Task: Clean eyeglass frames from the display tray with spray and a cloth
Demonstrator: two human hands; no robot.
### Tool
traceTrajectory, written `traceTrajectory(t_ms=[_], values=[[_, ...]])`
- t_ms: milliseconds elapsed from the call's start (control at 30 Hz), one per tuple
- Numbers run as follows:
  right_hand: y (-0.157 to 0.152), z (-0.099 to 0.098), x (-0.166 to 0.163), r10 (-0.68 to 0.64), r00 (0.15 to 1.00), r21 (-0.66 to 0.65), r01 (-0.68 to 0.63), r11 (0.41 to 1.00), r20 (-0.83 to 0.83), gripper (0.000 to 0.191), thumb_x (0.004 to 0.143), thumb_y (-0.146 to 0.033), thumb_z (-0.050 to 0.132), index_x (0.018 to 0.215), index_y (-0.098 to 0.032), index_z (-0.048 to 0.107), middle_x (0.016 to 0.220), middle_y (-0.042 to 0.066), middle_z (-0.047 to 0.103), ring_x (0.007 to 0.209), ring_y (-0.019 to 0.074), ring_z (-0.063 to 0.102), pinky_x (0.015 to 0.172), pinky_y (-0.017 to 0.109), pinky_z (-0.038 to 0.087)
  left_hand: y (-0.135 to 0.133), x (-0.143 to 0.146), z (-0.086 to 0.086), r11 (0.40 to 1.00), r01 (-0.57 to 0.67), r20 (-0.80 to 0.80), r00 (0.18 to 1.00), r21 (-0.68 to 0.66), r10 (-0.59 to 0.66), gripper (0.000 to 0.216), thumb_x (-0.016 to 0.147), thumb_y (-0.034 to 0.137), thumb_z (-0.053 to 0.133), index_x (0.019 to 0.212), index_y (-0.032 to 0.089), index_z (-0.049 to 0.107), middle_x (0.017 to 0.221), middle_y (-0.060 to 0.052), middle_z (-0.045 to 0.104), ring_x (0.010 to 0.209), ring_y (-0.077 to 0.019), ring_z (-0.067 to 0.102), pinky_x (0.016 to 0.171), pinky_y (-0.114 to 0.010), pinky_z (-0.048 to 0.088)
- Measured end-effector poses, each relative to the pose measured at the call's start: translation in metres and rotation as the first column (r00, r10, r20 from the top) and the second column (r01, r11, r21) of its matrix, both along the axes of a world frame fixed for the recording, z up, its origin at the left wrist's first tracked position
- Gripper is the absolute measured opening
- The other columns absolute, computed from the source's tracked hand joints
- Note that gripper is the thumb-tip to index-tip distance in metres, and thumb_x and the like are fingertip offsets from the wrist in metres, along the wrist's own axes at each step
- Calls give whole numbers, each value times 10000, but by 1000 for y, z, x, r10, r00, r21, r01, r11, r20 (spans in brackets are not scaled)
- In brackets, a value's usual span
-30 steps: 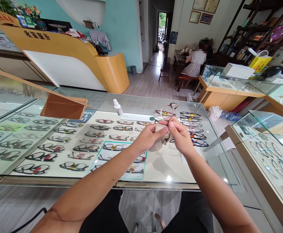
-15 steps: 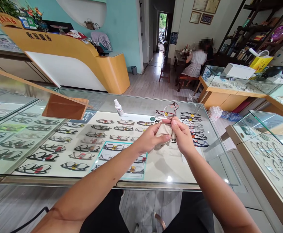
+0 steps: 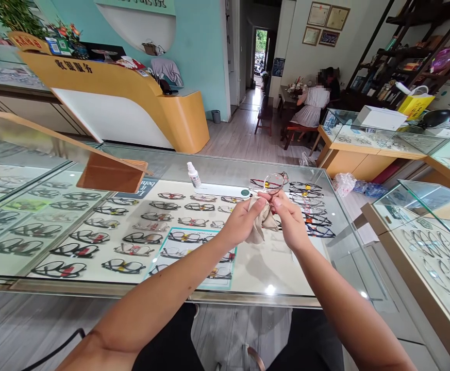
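Observation:
Above the glass counter, my left hand (image 3: 242, 221) is closed on a pale beige cleaning cloth (image 3: 259, 231), which hangs down between my two hands. My right hand (image 3: 291, 219) pinches a pair of eyeglasses (image 3: 276, 181) with a thin dark-reddish frame; its round lenses stick up beyond my fingers. The left fingertips and the cloth meet the lower part of the glasses, partly hidden by my fingers. A white spray bottle (image 3: 194, 175) stands upright on the counter, to the left of and beyond my hands.
Under the glass counter (image 3: 248, 296) lie rows of eyeglass frames (image 3: 123, 266). A brown wooden piece (image 3: 111, 172) juts over the left side. More display cases (image 3: 402, 216) stand at right. Farther back are a yellow cash desk (image 3: 186, 121) and seated people (image 3: 313, 100).
The cloth now hangs lower and looser between my hands. The glasses have tipped and sit slightly lower. The whole view has shifted a little.

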State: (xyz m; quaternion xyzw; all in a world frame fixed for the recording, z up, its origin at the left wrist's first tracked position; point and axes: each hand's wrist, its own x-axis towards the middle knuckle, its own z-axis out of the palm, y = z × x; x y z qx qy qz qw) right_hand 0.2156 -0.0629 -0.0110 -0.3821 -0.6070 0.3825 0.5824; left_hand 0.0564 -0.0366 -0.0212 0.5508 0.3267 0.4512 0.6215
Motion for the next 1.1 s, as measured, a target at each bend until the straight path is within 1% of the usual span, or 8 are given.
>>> traceTrajectory(t_ms=[167,400,500,600,767,867,967,1100], values=[[5,-9,2,-1,987,-91,-14,996,-163,344,1010,-537,668,1138,-309,890,1071,60,664,1052,260,593,1012,429,488,1,-2,2,998,56,-9,998,5,-56,609,894,756,732,1082,179,783,850,-41,744,908,-227,697,893,-327,524],[8,-6,5,-31,970,-192,-17,981,-239,308,943,-502,700,969,-270,900,1030,59,638,964,241,593,900,383,512,2,-9,7,972,233,-31,972,-12,-234,596,887,658,799,1224,168,766,1004,-66,756,919,-213,668,872,-316,509],[8,-4,7,-33,970,-198,-15,980,-240,297,942,-490,700,971,-275,903,1004,55,639,933,236,592,893,387,511,2,-10,11,969,247,-62,968,27,-245,601,834,610,870,1225,167,758,1079,-82,750,976,-219,661,900,-310,507],[7,-3,8,-24,987,-133,3,991,-161,307,977,-487,670,998,-290,904,1029,57,665,982,248,609,933,404,507,2,-9,11,973,229,-58,972,31,-227,634,803,585,906,1252,174,728,1063,-73,730,940,-202,647,856,-294,506],[2,3,7,-62,996,55,59,997,58,384,1035,-518,619,974,-266,902,1028,81,689,1108,283,621,1025,449,494,3,-7,8,978,209,-18,978,-14,-210,641,842,645,854,1239,173,678,879,-10,657,748,-134,576,706,-255,466],[0,4,6,-46,997,95,40,995,69,390,1052,-523,612,974,-269,898,1015,82,710,1093,281,625,1017,454,499,4,-7,8,983,184,-8,983,-7,-185,603,878,665,809,1217,186,672,791,20,618,678,-115,533,649,-241,430],[-2,4,4,-33,998,101,27,995,57,364,1052,-510,627,953,-272,885,1045,81,739,1081,280,633,1001,454,504,5,-7,8,990,135,-5,991,27,-135,566,882,682,794,1151,194,695,797,15,621,690,-117,528,659,-243,428],[-4,5,3,-21,998,110,14,994,64,430,1048,-520,636,760,-260,820,1016,82,771,1044,289,637,976,463,513,6,-7,8,994,79,-25,997,70,-77,573,892,729,751,1085,190,739,795,10,627,696,-122,520,679,-254,432]])
